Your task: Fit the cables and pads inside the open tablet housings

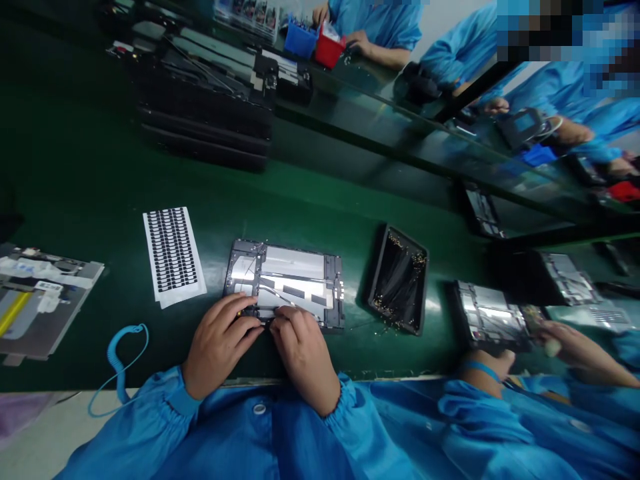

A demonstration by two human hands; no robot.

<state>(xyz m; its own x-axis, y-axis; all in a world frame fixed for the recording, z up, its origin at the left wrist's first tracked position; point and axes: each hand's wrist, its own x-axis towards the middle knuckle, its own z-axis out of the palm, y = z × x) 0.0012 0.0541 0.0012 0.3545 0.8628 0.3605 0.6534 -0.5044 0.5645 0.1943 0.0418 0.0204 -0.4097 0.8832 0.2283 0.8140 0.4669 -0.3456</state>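
An opened tablet (295, 267) with silver battery panels, dark end sections and thin cables lies on the green tabletop in front of me. My left hand (220, 343) is at its near left corner, fingers bent and thumb close to the index finger, gripping the edge. Close beside it, my right hand (303, 350) has its fingers curled and pinched at the near edge. Whatever small part may be between the right fingertips is hidden. Both hands touch the tablet, which lies flat.
Left are a sheet of black stickers (173, 253), a coiled blue cord (116, 353) and another opened device (65, 313). A black tray (423, 293) of dark strips stands right. Stacked black trays (205, 127) stand behind. A co-worker's hands (485, 373) work at right, near another tablet (487, 310).
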